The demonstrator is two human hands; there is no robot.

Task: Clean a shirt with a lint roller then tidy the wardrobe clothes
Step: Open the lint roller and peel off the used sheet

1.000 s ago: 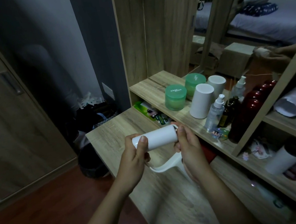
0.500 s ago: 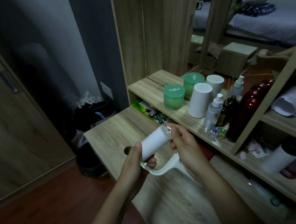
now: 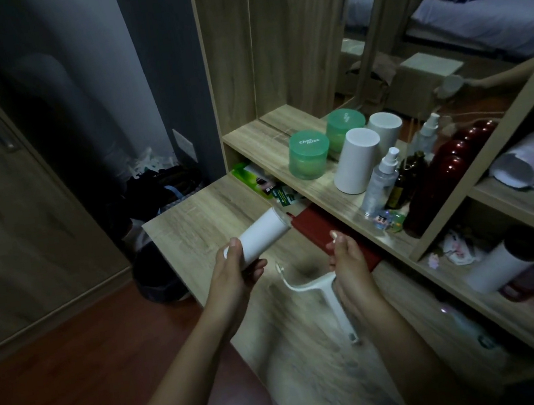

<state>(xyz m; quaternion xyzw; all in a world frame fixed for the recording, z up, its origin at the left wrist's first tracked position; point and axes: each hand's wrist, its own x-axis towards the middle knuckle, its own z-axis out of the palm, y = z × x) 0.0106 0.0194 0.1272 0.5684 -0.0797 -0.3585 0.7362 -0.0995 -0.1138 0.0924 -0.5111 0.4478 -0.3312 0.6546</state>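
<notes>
At centre frame, our left hand (image 3: 234,273) grips the white cylindrical roll (image 3: 262,237); our right hand (image 3: 349,261) clasps the white plastic roller handle (image 3: 320,293), parted (no shirt visible). Refitting off-axis could jam it, or drop it onto the pale wooden desk (image 3: 192,224).

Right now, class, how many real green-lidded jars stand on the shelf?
1: the green-lidded jar stands on the shelf, left of the white cylinder; the one behind is its mirror reflection.

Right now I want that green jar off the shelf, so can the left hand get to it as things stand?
Probably not at once: the left hand is wrapped around the white roll. The path itself looks open, since the green jar stands at the front of the shelf.
</notes>
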